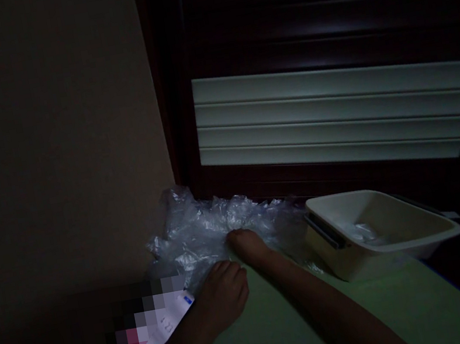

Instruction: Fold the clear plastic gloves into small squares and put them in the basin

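Note:
A crumpled heap of clear plastic bags [204, 230] lies along the back of a pale green surface [276, 330]. My left hand [227, 291] is at the near edge of the heap, its fingers curled; what they hold, if anything, is hidden. Just ahead and to the right, my right hand [247, 245] touches the plastic with closed fingers, and its fingertips are hard to see in the dim light. Right of both hands stands a cream bin [329, 255] with a dark handle and some clear plastic inside.
A white box or sheet [168, 328] with red and blue marks lies by my left forearm, partly blurred out. Behind the surface rises dark wood panelling with pale slats [313, 116]. A plain wall [50, 138] stands at the left.

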`<state>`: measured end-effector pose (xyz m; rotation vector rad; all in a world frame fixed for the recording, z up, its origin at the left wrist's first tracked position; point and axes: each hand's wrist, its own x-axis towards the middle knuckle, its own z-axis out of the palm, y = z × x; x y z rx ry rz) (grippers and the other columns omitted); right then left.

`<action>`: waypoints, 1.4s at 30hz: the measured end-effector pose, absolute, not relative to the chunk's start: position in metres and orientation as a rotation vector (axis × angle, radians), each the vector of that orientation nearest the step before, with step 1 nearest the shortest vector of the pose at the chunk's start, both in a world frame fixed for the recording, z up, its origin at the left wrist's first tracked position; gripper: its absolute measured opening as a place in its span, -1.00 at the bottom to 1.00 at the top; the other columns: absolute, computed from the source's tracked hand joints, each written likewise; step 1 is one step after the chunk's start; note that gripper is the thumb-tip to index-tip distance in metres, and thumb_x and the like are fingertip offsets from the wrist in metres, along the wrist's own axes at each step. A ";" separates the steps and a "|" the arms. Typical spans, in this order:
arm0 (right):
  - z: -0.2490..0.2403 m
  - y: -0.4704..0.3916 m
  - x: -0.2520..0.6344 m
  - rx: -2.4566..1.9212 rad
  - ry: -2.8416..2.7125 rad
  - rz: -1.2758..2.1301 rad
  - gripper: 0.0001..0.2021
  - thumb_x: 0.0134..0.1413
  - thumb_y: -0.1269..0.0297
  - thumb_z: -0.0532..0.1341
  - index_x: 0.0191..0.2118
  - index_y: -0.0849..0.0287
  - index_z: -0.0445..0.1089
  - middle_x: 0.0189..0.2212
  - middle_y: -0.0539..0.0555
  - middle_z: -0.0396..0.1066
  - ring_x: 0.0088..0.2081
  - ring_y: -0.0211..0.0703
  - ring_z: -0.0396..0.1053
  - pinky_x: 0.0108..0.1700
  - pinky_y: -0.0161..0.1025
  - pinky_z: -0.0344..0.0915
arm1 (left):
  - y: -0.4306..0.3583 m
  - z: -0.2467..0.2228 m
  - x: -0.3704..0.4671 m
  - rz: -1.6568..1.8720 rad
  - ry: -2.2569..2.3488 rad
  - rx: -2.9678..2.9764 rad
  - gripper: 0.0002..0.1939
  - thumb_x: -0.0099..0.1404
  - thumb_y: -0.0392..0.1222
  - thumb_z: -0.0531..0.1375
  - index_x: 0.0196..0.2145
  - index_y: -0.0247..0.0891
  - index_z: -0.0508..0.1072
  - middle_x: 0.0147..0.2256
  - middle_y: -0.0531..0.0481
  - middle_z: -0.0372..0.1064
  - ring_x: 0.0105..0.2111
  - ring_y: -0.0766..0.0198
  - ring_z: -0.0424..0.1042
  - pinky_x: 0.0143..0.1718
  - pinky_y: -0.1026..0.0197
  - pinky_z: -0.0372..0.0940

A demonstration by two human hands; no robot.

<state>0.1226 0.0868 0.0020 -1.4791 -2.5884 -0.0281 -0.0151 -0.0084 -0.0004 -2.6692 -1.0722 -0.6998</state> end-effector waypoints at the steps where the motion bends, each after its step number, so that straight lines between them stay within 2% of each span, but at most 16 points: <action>1: 0.000 0.087 0.124 -1.480 -2.557 -0.013 -0.71 0.24 0.23 0.17 0.03 0.21 0.31 -0.01 0.15 0.33 -0.10 -0.06 0.39 -0.11 -0.02 0.38 | -0.009 0.000 -0.015 -0.693 -1.074 -2.677 -0.83 0.28 -0.37 0.03 -0.36 -0.31 0.41 -0.40 -0.07 0.36 -0.34 0.13 0.35 -0.23 0.06 0.32; 7: -0.007 0.089 0.134 -1.436 -2.276 0.047 -0.72 0.24 0.23 0.17 0.03 0.20 0.31 -0.01 0.15 0.34 -0.10 -0.06 0.39 -0.11 -0.02 0.38 | -0.010 -0.002 -0.014 -0.689 -1.056 -2.703 -0.84 0.28 -0.38 0.04 -0.38 -0.30 0.40 -0.39 -0.06 0.36 -0.34 0.15 0.35 -0.24 0.08 0.31; 14: -0.011 0.090 0.136 -1.288 -1.779 0.103 -0.72 0.25 0.23 0.17 0.02 0.21 0.31 -0.04 0.13 0.35 -0.13 -0.08 0.40 -0.14 -0.04 0.39 | -0.008 -0.002 -0.013 -0.775 -1.017 -2.676 -0.85 0.24 -0.41 0.04 -0.38 -0.32 0.40 -0.39 -0.08 0.36 -0.36 0.11 0.35 -0.27 0.02 0.34; 19: -0.012 0.088 0.133 -1.153 -1.525 0.205 -0.74 0.25 0.23 0.16 0.00 0.21 0.32 -0.06 0.13 0.36 -0.16 -0.10 0.40 -0.16 -0.07 0.39 | -0.008 0.005 -0.011 -0.918 -1.071 -2.617 -0.83 0.21 -0.44 0.04 -0.32 -0.33 0.40 -0.29 -0.14 0.39 -0.26 0.06 0.38 -0.22 -0.02 0.38; 22: -0.008 0.084 0.129 -1.089 -1.396 0.289 -0.78 0.26 0.19 0.14 -0.11 0.24 0.36 -0.21 0.07 0.40 -0.28 -0.19 0.41 -0.25 -0.15 0.39 | -0.008 0.005 -0.010 -1.025 -1.129 -2.556 -0.77 0.22 -0.43 0.06 -0.17 -0.34 0.39 -0.16 -0.17 0.38 -0.15 0.05 0.38 -0.13 -0.02 0.38; 25: 0.006 0.075 0.124 -1.035 -1.257 0.364 -0.65 0.30 0.07 0.02 -0.40 0.20 0.29 -0.48 -0.04 0.31 -0.45 -0.25 0.30 -0.36 -0.25 0.28 | -0.009 0.003 -0.009 -1.112 -1.180 -2.489 -0.69 0.25 -0.40 0.07 -0.04 -0.34 0.31 -0.07 -0.19 0.32 -0.06 0.08 0.36 -0.04 0.03 0.36; 28: 0.024 0.056 0.125 -0.988 -1.141 0.455 -0.58 0.23 -0.10 -0.04 -0.50 0.11 0.14 -0.63 -0.12 0.16 -0.54 -0.25 0.20 -0.46 -0.29 0.16 | -0.010 0.001 -0.007 -1.149 -1.179 -2.436 -0.66 0.27 -0.38 0.09 0.01 -0.36 0.25 -0.01 -0.23 0.26 0.00 0.07 0.32 0.01 0.04 0.34; 32: 0.032 0.010 0.140 -0.967 -1.052 0.631 -0.54 0.08 -0.22 0.06 -0.53 0.09 0.12 -0.68 -0.17 0.09 -0.63 -0.29 0.09 -0.57 -0.33 0.06 | -0.014 0.002 -0.004 -1.096 -1.038 -2.429 -0.59 0.27 -0.35 0.14 0.06 -0.39 0.20 0.07 -0.31 0.19 0.07 -0.05 0.25 0.05 -0.07 0.29; 34: 0.024 -0.016 0.154 -0.979 -1.000 0.713 -0.53 0.00 -0.23 0.14 -0.54 0.10 0.16 -0.69 -0.16 0.10 -0.65 -0.30 0.09 -0.60 -0.35 0.05 | -0.016 0.003 -0.004 -1.031 -0.922 -2.456 -0.57 0.26 -0.34 0.16 0.08 -0.37 0.20 0.10 -0.31 0.17 0.09 -0.09 0.22 0.06 -0.10 0.26; 38: 0.003 -0.056 0.187 -0.994 -0.878 0.845 -0.60 -0.10 -0.16 0.27 -0.48 0.11 0.30 -0.65 -0.11 0.26 -0.62 -0.27 0.19 -0.56 -0.32 0.16 | -0.020 0.002 -0.002 -0.905 -0.766 -2.504 -0.59 0.29 -0.35 0.14 0.08 -0.29 0.21 0.10 -0.26 0.22 0.09 -0.08 0.24 0.05 -0.13 0.25; 42: -0.001 -0.068 0.210 -0.973 -0.822 0.938 -0.61 -0.22 -0.12 0.35 -0.52 0.13 0.35 -0.65 -0.07 0.31 -0.63 -0.24 0.21 -0.58 -0.31 0.18 | -0.028 0.002 0.001 -0.822 -0.692 -2.555 -0.58 0.27 -0.29 0.17 0.07 -0.35 0.23 0.04 -0.27 0.29 0.03 -0.06 0.30 0.02 -0.10 0.28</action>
